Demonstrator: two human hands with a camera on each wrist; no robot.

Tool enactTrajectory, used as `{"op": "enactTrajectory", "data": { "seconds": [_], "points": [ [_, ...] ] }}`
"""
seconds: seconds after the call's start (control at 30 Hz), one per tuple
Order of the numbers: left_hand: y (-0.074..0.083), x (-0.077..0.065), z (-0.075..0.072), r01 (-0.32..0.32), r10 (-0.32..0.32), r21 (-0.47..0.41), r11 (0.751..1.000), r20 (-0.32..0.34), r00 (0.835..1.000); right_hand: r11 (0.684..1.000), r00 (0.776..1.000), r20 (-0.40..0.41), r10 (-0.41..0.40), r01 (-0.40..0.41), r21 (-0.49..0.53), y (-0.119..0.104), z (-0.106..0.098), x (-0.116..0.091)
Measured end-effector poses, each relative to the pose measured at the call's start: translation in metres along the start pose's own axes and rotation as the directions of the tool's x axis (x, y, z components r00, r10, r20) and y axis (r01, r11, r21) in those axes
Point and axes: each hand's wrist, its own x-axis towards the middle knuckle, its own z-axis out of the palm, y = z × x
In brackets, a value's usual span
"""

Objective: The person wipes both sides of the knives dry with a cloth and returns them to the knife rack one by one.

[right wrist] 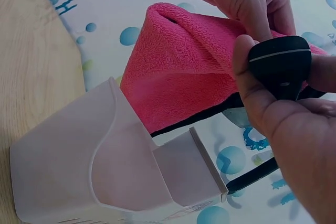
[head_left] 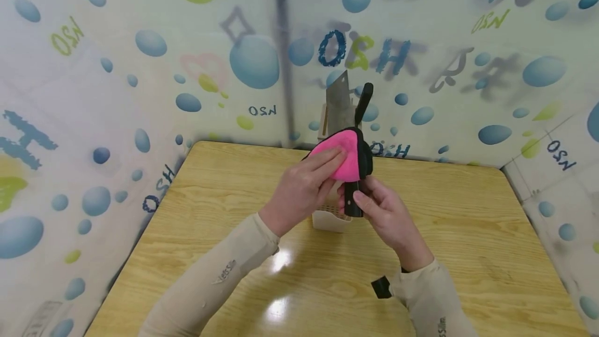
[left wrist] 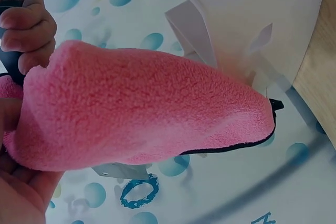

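My right hand (head_left: 386, 215) grips the black handle (head_left: 353, 203) of a cleaver, whose broad metal blade (head_left: 339, 103) points up. A pink fleecy cloth with a black edge (head_left: 351, 168) is folded around the lower blade, hiding that part. My left hand (head_left: 297, 189) holds the cloth against the blade, fingers laid over its near face. In the left wrist view the cloth (left wrist: 147, 108) fills the middle, with the blade tip edge peeking out below. The right wrist view shows the handle's butt end (right wrist: 281, 61) between my right thumb and fingers.
A pale plastic knife holder (right wrist: 58, 156) stands on the wooden table (head_left: 224, 186) behind and below the hands. Another black handle (head_left: 364, 103) sticks up from it. Walls printed with blue bubbles (head_left: 255, 61) close in the table at the back and sides.
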Motion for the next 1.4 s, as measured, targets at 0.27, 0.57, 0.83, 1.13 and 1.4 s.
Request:
{"op": "enactTrajectory", "data": {
  "seconds": [0.27, 0.57, 0.83, 1.13, 1.4],
  "points": [
    [-0.007, 0.004, 0.001, 0.046, -0.046, 0.023, 0.999, -0.020, 0.999, 1.000, 0.999, 0.048, 0.008, -0.008, -0.011, 0.003, 0.000, -0.003],
    [-0.015, 0.007, -0.002, 0.107, -0.106, 0.036, 0.994, -0.030, 0.994, 1.000, 0.996, 0.094, -0.008, 0.009, -0.017, 0.005, 0.001, -0.006],
    [-0.025, 0.009, -0.004, 0.149, -0.148, 0.007, 0.989, -0.053, 0.988, 1.000, 0.990, 0.136, -0.023, 0.020, 0.022, 0.008, 0.000, -0.007],
    [-0.032, 0.012, -0.008, 0.221, -0.225, -0.053, 0.974, -0.068, 0.972, 1.000, 0.988, 0.150, -0.025, 0.023, 0.018, 0.009, 0.001, -0.009],
    [-0.033, 0.014, -0.010, 0.252, -0.257, -0.078, 0.964, -0.062, 0.964, 0.998, 0.989, 0.141, -0.052, 0.048, 0.030, 0.010, 0.001, -0.010]
  ]
}}
